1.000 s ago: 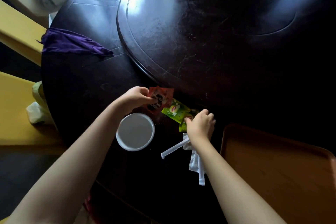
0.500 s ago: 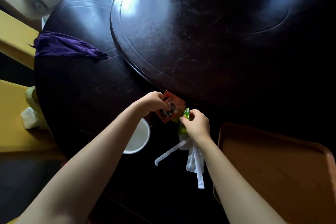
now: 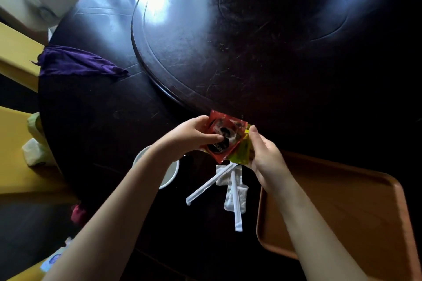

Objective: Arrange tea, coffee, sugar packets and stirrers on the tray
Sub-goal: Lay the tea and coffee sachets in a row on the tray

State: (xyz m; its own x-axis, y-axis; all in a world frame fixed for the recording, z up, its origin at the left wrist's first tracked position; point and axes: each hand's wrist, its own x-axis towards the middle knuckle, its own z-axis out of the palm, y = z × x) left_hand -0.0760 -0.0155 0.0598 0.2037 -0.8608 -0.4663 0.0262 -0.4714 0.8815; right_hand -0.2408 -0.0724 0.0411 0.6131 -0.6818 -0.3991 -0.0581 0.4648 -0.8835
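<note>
My left hand [image 3: 194, 134] grips a red coffee packet [image 3: 225, 136] and holds it lifted above the dark table. My right hand [image 3: 266, 155] pinches green tea packets [image 3: 241, 155] that sit just behind the red one; the two bunches touch. Below the hands, white wrapped stirrers [image 3: 211, 183] and white sugar packets [image 3: 236, 196] lie on the table. The brown tray [image 3: 356, 207] lies at the lower right, with nothing on the part I can see.
A white round bowl [image 3: 170, 174] sits under my left forearm. A purple cloth [image 3: 75, 64] hangs over the table's left edge. A raised round turntable [image 3: 228, 41] fills the table's middle. Yellow furniture stands at the left.
Both hands have lifted their packets off the table and brought them together, the red one now in front of the green ones. The view has shifted slightly.
</note>
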